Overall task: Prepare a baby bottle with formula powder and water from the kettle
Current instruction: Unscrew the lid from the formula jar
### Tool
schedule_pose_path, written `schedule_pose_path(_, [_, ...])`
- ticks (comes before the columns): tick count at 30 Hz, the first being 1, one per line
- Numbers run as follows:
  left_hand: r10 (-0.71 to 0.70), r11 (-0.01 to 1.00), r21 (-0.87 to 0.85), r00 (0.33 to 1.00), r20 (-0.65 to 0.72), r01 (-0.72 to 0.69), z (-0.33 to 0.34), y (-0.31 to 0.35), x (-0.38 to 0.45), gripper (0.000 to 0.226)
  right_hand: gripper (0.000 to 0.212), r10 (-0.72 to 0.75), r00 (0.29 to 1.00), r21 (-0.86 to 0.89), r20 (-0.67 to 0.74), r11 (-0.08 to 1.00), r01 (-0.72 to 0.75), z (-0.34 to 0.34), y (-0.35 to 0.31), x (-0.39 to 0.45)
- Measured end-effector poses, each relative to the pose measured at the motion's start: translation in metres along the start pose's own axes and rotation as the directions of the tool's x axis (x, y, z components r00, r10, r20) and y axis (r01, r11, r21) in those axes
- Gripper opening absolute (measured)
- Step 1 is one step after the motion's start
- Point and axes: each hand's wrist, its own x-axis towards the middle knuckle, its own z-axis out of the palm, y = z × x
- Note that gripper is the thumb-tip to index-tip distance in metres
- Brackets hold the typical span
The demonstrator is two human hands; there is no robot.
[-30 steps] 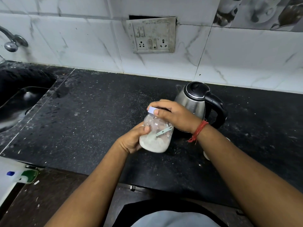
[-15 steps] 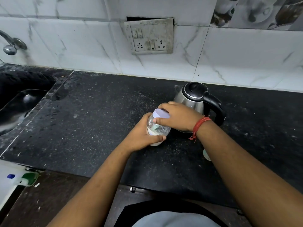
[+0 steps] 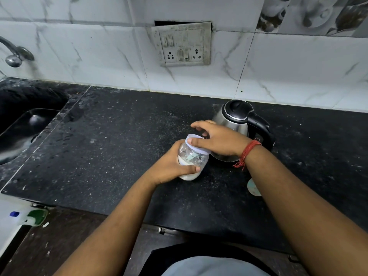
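At the far left, a dark sink sat under a chrome tap, beside a black speckled stone counter dusted with pale specks and backed by glossy white marbled tiles carrying a grimy switch plate. Near the counter's centre, the left hand gripped the lower body of the jar, fingers curled round it. One second earlier the jar had been held tilted off the counter; half a second earlier it had been lowered upright, and it now stood on the counter just in front of the kettle. The right hand lay over the lid, thumb pressed against its rim; its other fingers had lifted and spread since the earlier frame, so the hold looked partial. This suggested the lid was being turned, probably to open the jar for scooping. The jar was clear, rounded plastic, part-filled with white powder, with a pale scoop inside; the lid was a pale lavender disc. The kettle was brushed steel with a black lid and handle. A red thread circled the right wrist. A small pale round object, partly hidden by the right forearm, could not be identified. No baby bottle was clearly visible.
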Motion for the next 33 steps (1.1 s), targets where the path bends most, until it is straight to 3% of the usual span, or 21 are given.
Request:
schedule_pose_path(4, [0.081, 0.989, 0.132, 0.993, -0.089, -0.068, 0.004, 0.003, 0.003, 0.082, 0.069, 0.049, 0.999, -0.144, 0.011, 0.988, -0.046, 0.004, -0.001, -0.001])
schedule_pose_path(7, [0.086, 0.988, 0.132, 0.992, -0.087, -0.074, 0.003, 0.004, 0.004, 0.082, 0.061, 0.037, 0.999, -0.138, -0.014, 0.99, -0.039, 0.006, -0.003, -0.001])
schedule_pose_path(12, [0.008, 0.998, -0.069, 0.999, 0.04, -0.005, -0.001, 0.004, -0.001, 0.077, 0.057, -0.029, 0.998, 0.026, 0.049, 0.999, 0.028, 0.004, 0.004, -0.002])
schedule_pose_path(15, [-0.004, 0.975, -0.218, 0.99, 0.139, 0.035, -0.003, 0.006, -0.005, 0.073, 0.056, -0.098, 0.985, 0.242, 0.141, 0.968, 0.061, 0.0, 0.009, -0.007])
schedule_pose_path(19, [-0.008, 0.964, -0.262, 0.988, 0.157, 0.049, 0.0, 0.009, -0.007, 0.078, 0.059, -0.162, 0.971, 0.389, 0.178, 0.918, 0.082, -0.003, 0.014, -0.009])
schedule_pose_path(21, [-0.005, 0.978, -0.208, 0.991, 0.132, 0.033, 0.002, 0.013, -0.005, 0.069, 0.06, -0.118, 0.987, 0.314, 0.11, 0.946, 0.078, -0.004, 0.013, -0.009])
schedule_pose_path(26, [0.009, 1.0, 0.022, 0.998, -0.064, -0.008, 0.005, 0.015, 0.002, 0.074, 0.065, -0.049, 0.998, -0.101, -0.034, 0.994, 0.045, -0.004, 0.008, -0.006])
schedule_pose_path(30, [0.07, 0.995, 0.073, 0.99, -0.119, -0.062, 0.01, 0.018, 0.006, 0.075, 0.057, -0.046, 0.996, -0.091, -0.077, 0.995, 0.039, -0.001, 0.006, -0.003])
schedule_pose_path(33, [0.013, 0.999, -0.045, 0.998, -0.054, -0.015, 0.007, 0.017, 0.006, 0.072, 0.05, -0.053, 0.996, 0.061, -0.072, 0.996, 0.058, -0.002, 0.008, -0.002])
